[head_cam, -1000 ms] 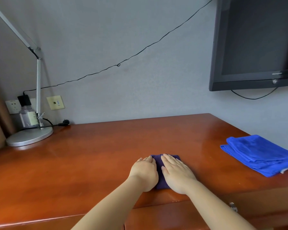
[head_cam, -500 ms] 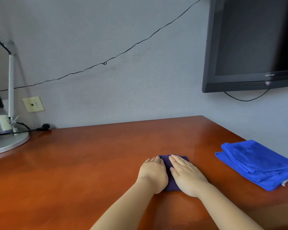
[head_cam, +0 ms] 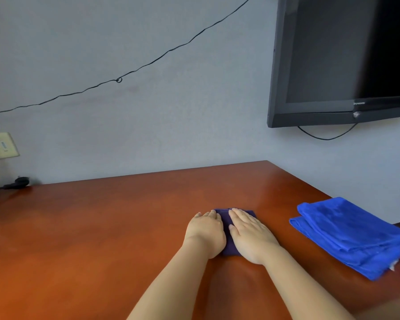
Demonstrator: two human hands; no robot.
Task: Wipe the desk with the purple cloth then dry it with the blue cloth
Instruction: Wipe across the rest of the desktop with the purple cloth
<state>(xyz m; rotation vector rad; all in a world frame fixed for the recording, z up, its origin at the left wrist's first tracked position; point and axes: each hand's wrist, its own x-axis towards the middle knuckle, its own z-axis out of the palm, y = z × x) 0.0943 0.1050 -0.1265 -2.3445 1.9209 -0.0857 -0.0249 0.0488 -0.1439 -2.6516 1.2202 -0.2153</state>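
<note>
Glossy reddish wooden desk (head_cam: 102,239); plush blue cloth (head_cam: 346,234); matt grey wall (head_cam: 148,123).

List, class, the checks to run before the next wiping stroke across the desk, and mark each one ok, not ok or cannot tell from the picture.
1. Purple cloth flat on the desk: ok.
2. Left hand pressing the cloth with straight fingers: ok.
3. Right hand pressing it beside the left: ok.
4. Blue cloth folded, lying apart at the right, untouched: ok.
5. Bare desk ahead of the cloth for the stroke: ok.
6. Cloth damp enough: cannot tell.
</note>
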